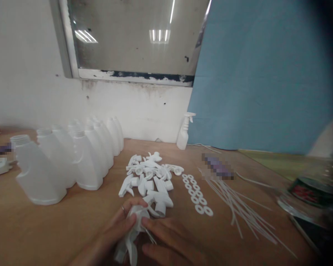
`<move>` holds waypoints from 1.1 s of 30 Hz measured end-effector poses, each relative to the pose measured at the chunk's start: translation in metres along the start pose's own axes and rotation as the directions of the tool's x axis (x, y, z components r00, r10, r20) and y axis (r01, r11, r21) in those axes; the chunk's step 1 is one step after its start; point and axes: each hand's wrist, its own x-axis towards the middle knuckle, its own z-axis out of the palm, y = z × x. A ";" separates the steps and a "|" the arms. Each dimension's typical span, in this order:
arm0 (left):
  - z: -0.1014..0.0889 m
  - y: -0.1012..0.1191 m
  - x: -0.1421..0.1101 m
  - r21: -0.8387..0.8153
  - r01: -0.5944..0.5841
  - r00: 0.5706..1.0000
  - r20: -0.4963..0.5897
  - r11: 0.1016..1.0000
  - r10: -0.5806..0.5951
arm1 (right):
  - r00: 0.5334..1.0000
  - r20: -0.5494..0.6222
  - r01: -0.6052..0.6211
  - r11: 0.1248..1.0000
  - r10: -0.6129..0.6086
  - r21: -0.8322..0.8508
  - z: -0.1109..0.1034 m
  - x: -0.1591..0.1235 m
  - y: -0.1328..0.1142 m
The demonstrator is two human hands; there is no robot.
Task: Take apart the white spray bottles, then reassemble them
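Note:
Low in the middle, my left hand is closed around a white trigger spray head, with its round collar turned up and its trigger pointing down toward me. My right hand pinches the same collar from the right with its fingertips. A thin pale strip shows under the right fingers; what it is I cannot make out. Just beyond my hands lies a pile of white trigger spray heads. To the right of the pile, white ring washers are laid in two rows.
Several white bottles without tops stand at the left. An assembled spray bottle stands by the wall. Thin white tubes fan out on the table at right. A clear container with a green-red label stands at the right edge.

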 end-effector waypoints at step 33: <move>-0.063 0.021 -0.025 0.969 0.172 0.887 -0.075 -0.176 0.455 | 0.548 0.299 -0.815 0.579 0.781 -0.016 -0.129 -0.066 0.032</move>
